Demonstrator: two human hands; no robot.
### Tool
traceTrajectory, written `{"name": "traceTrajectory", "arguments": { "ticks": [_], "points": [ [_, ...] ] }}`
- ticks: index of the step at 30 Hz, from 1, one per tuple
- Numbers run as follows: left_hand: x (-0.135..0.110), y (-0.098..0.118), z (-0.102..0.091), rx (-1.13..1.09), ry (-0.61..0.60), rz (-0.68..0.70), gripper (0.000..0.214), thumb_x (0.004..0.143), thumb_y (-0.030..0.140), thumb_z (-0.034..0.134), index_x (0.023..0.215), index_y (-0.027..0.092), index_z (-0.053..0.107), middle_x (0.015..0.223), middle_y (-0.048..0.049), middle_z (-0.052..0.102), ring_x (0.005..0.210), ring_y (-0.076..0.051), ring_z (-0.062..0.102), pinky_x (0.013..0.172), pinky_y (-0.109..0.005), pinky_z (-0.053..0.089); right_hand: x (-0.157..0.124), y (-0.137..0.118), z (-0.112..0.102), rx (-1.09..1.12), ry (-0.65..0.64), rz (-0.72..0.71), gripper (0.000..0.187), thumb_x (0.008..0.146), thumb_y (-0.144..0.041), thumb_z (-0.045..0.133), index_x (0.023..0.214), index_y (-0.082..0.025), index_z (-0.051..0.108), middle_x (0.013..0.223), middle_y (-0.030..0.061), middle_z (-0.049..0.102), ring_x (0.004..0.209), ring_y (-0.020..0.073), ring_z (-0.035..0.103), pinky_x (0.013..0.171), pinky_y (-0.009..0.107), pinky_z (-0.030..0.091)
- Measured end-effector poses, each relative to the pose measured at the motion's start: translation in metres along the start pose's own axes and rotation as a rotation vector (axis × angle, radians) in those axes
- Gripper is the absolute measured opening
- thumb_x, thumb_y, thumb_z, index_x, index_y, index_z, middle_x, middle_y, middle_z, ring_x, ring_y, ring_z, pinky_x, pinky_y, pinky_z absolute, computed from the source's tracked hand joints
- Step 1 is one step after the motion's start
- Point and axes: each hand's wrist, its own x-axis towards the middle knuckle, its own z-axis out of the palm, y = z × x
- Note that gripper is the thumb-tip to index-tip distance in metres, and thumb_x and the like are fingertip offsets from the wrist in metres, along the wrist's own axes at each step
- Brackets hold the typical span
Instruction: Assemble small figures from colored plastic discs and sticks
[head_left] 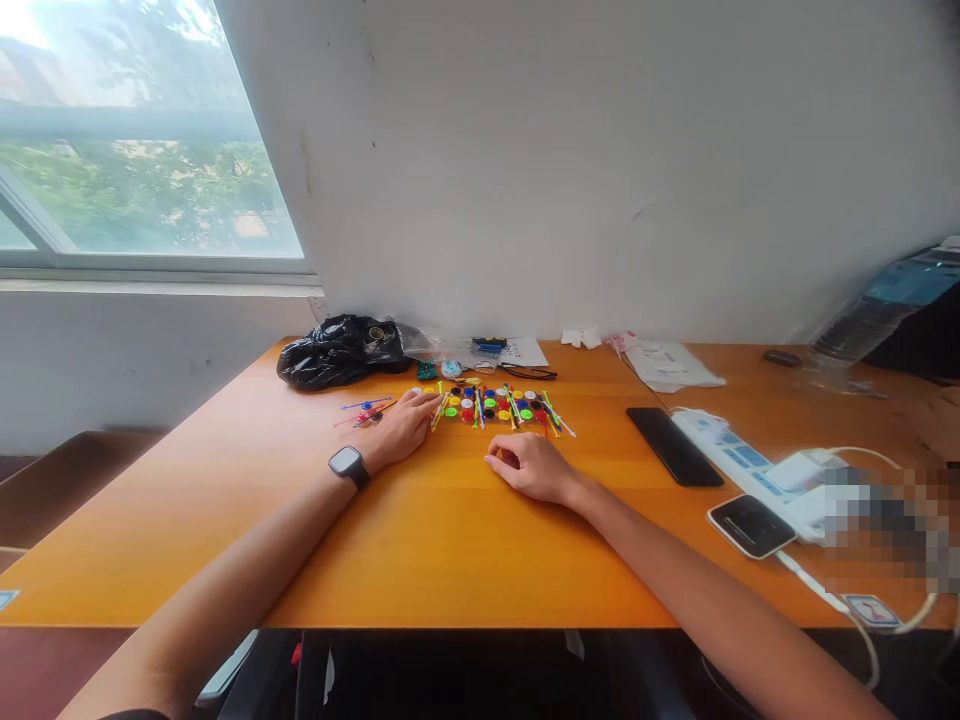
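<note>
My left hand [405, 428], with a dark-banded watch [347, 461] on its wrist, lies palm down with its fingers stretched out. Its fingertips touch or nearly touch the left end of an arrangement of thin coloured plastic sticks [480, 408] and small round discs [490, 414] in yellow, green, blue, red, black and white. Just in front of this arrangement, my right hand [531, 467] rests on the table, loosely curled, thumb and forefinger brought together; nothing shows in it. Beyond my left wrist is a small loose group of sticks and discs [367, 410].
Along the wall sit a black plastic bag [341, 352], small packets [489, 345] and a white bag [671, 365]. To the right on the wooden table [420, 560] are a black phone [673, 446], a power strip [739, 460], a white-edged device [750, 526] with its cable, and a large clear bottle [874, 310].
</note>
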Motion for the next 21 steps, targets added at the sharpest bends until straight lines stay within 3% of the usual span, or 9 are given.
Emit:
{"name": "traceTrajectory", "arguments": {
  "ticks": [7, 11, 15, 17, 21],
  "points": [
    [-0.004, 0.018, -0.006, -0.021, 0.11, 0.009, 0.053, 0.108, 0.016, 0.039, 0.158, 0.025, 0.053, 0.15, -0.0117, 0.062, 0.129, -0.031, 0.056, 0.113, -0.055, 0.052, 0.0, 0.004, 0.003, -0.011, 0.06, 0.022, 0.013, 0.102, -0.019, 0.07, 0.088, -0.02, 0.072, 0.073, -0.0022, 0.067, 0.066, 0.0154, 0.06, 0.062, 0.026, 0.033],
    [-0.003, 0.053, -0.009, -0.067, 0.071, 0.128, 0.055, 0.107, 0.015, 0.04, 0.16, 0.029, 0.05, 0.15, -0.0113, 0.062, 0.131, -0.032, 0.057, 0.114, -0.059, 0.052, 0.003, 0.008, 0.004, -0.044, 0.144, 0.105, 0.014, 0.103, -0.018, 0.066, 0.09, -0.02, 0.07, 0.067, -0.0028, 0.063, 0.063, 0.0161, 0.058, 0.06, 0.026, 0.031],
    [-0.001, 0.081, 0.003, -0.198, -0.068, 0.244, 0.056, 0.108, 0.015, 0.041, 0.16, 0.033, 0.048, 0.149, -0.0092, 0.064, 0.126, -0.027, 0.062, 0.108, -0.049, 0.057, 0.004, 0.012, 0.003, -0.038, 0.165, 0.128, 0.011, 0.102, -0.016, 0.066, 0.11, -0.021, 0.07, 0.069, -0.0038, 0.064, 0.064, 0.0172, 0.06, 0.061, 0.026, 0.033],
    [-0.002, 0.084, 0.012, -0.27, -0.126, 0.245, 0.053, 0.107, 0.016, 0.044, 0.158, 0.031, 0.05, 0.144, -0.0096, 0.067, 0.124, -0.025, 0.065, 0.107, -0.043, 0.057, 0.004, 0.014, 0.003, -0.06, 0.122, 0.125, 0.011, 0.101, -0.014, 0.067, 0.109, -0.021, 0.07, 0.072, -0.0029, 0.065, 0.065, 0.0172, 0.06, 0.06, 0.026, 0.032],
    [-0.004, 0.073, 0.023, -0.326, -0.081, 0.111, 0.044, 0.105, 0.025, 0.057, 0.149, 0.026, 0.058, 0.135, -0.0121, 0.07, 0.121, -0.025, 0.068, 0.105, -0.041, 0.058, 0.002, 0.013, 0.003, -0.082, 0.062, 0.099, 0.008, 0.1, -0.014, 0.068, 0.1, -0.022, 0.071, 0.073, -0.0027, 0.064, 0.064, 0.0159, 0.057, 0.06, 0.026, 0.031]
  ]
}}
